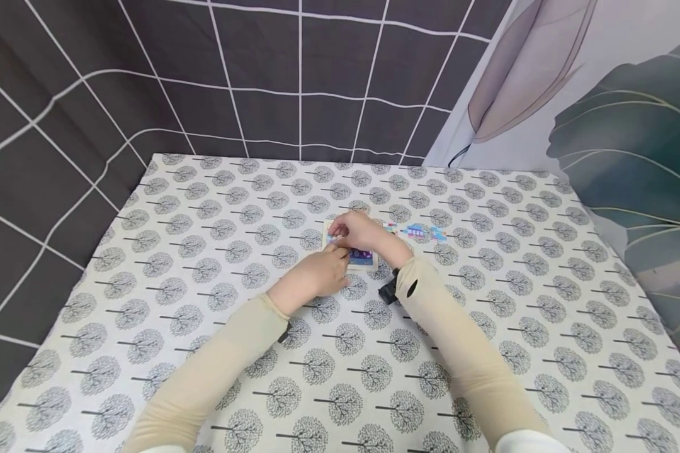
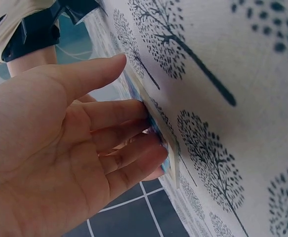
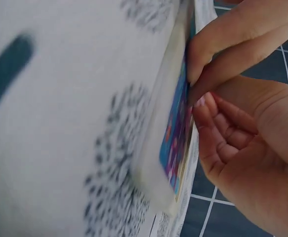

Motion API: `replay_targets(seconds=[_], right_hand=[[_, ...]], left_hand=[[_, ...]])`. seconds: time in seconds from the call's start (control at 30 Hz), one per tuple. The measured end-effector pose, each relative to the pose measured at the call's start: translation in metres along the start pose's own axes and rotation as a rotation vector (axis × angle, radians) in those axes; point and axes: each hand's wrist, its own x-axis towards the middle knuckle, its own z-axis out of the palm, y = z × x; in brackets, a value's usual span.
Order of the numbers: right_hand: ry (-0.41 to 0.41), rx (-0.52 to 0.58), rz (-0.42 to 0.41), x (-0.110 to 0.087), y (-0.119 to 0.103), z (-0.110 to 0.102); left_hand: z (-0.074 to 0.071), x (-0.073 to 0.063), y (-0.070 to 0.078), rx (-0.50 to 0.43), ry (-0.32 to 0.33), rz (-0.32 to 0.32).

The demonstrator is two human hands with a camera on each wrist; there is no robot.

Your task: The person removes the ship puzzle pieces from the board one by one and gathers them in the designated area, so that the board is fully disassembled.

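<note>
Straight-fingered left hand and curled right hand, any hold hidden, meet over cream-rimmed, blue-purple rectangular board, flat multicoloured pieces at right's three o'clock.

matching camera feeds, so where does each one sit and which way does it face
Head: worn on the head, facing forward and down at the picture board on the tablecloth; left grip, right grip and both sleeved forearms show.
Left wrist: on that wrist, facing past the palm to the board's edge; left grip and part of the right forearm show.
Right wrist: on that wrist, facing the board; right grip and left fingers show.
Shared: both wrist views catch the board and gridded backdrop.
</note>
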Motion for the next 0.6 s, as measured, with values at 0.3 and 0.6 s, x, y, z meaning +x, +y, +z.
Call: replay_targets(seconds=[0.3, 0.6], right_hand=[[-0.064, -0.049, -0.069, 0.001, 0.002, -0.007], [-0.05, -0.136, -0.218, 0.002, 0.004, -0.01]], left_hand=[[-0.001, -0.004, 0.002, -0.004, 0.007, -0.006], [0.0, -0.005, -0.001, -0.035, -0.001, 0.001]])
